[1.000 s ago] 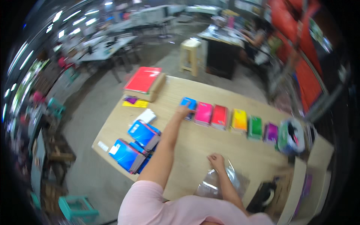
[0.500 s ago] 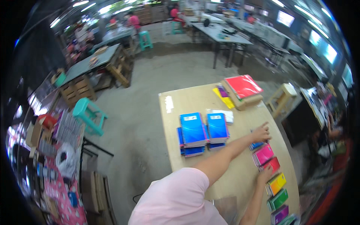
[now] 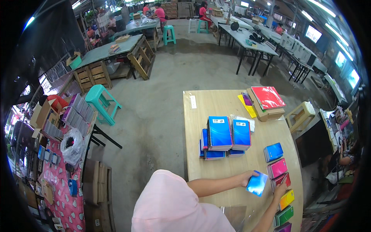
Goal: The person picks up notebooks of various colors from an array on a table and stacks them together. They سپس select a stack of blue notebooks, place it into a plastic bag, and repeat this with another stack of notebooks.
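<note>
My left hand (image 3: 246, 178) grips a small blue notebook (image 3: 257, 185) by its left edge, held above the table. Close beside it, my right hand (image 3: 281, 190) has its fingers closed at a red notebook (image 3: 285, 180) in the row of small stacks along the table's right side. In that row a blue stack (image 3: 274, 152) and a pink stack (image 3: 278, 168) lie farther off. Nearer to me come a yellow stack (image 3: 286, 199), a green stack (image 3: 285, 215) and a purple one (image 3: 284, 227) cut by the picture's lower edge.
Stacks of larger blue spiral notebooks (image 3: 219, 133) stand mid-table. Beyond them a red plastic-wrapped pack (image 3: 267, 97) rests on a cardboard box (image 3: 270, 114). A clear plastic sheet (image 3: 234, 216) lies near me. Left are a green stool (image 3: 102, 101) and a cluttered pink-covered table (image 3: 63, 193).
My left hand has come back from the far blue stack toward me, with a blue notebook now in it. My right hand stays at the red stack. The view has shifted.
</note>
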Available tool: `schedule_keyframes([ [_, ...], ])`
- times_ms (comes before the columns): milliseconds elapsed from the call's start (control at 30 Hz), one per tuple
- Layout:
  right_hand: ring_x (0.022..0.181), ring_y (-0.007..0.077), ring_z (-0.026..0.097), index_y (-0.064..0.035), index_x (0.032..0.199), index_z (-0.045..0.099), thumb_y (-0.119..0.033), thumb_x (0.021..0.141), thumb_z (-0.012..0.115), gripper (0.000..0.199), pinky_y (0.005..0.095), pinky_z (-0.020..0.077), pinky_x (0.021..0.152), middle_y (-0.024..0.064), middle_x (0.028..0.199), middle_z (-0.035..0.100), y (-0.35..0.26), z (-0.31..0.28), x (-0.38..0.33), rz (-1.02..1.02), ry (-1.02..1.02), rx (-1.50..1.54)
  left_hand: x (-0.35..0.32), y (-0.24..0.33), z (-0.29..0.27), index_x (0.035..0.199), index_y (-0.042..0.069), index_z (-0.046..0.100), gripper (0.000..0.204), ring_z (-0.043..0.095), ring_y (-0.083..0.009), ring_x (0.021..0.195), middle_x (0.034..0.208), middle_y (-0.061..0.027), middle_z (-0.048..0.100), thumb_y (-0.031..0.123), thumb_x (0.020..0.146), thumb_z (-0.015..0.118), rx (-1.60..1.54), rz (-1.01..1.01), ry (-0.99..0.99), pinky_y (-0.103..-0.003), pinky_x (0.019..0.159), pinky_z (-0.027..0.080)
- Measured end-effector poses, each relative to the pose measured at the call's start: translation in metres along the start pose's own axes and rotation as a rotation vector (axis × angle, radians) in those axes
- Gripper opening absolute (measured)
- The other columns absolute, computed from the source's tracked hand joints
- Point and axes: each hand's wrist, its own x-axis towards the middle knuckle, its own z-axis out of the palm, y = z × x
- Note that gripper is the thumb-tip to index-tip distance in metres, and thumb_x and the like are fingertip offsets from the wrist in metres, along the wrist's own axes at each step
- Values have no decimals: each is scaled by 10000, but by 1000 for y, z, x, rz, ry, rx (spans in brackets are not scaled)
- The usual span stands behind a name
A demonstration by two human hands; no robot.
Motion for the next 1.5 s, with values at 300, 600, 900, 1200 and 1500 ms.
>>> schedule_keyframes([
  [300, 884, 391, 623, 66, 1152, 578, -210, 835, 580, 420, 463, 485, 777, 284, 1006, 633, 41, 17, 20, 646, 327, 372, -43, -27, -80, 1186, -58, 501, 426, 637, -349, 994, 1113, -231, 611, 88, 794, 577, -13, -106, 75, -540, 883, 515],
  [600, 1233, 243, 448, -19, 1043, 640, -151, 800, 631, 277, 405, 351, 1036, 129, 1376, 462, -53, -64, -87, -226, -66, 1772, -30, -31, -65, 1283, 19, 495, 504, 637, -270, 1048, 1244, -156, 599, 387, 944, 552, 135, -311, -142, -489, 922, 508],
  [900, 1244, 319, 481, -39, 839, 702, 58, 734, 567, 197, 408, 394, 1025, 209, 1387, 444, -101, -4, -163, -110, -380, 1304, -54, -36, -74, 1297, 73, 497, 557, 650, -193, 1028, 1223, -115, 621, 490, 929, 525, 152, -336, -256, -413, 884, 539],
  [1200, 767, 151, 595, -26, 1223, 587, 9, 875, 522, 355, 262, 513, 652, 119, 1124, 596, -89, 70, -184, 476, 106, 1195, -59, 4, -117, 1336, 66, 419, 532, 640, -188, 1033, 1189, -97, 624, 94, 855, 647, 423, -238, -130, -404, 911, 524],
  [1500, 758, 198, 596, 27, 1006, 661, -43, 838, 618, 186, 302, 503, 691, 124, 936, 646, -99, 79, -188, 331, 346, 596, -47, 6, -131, 1282, 15, 497, 471, 643, -227, 1034, 1182, -120, 638, 199, 876, 647, 183, -265, -72, -410, 932, 506],
])
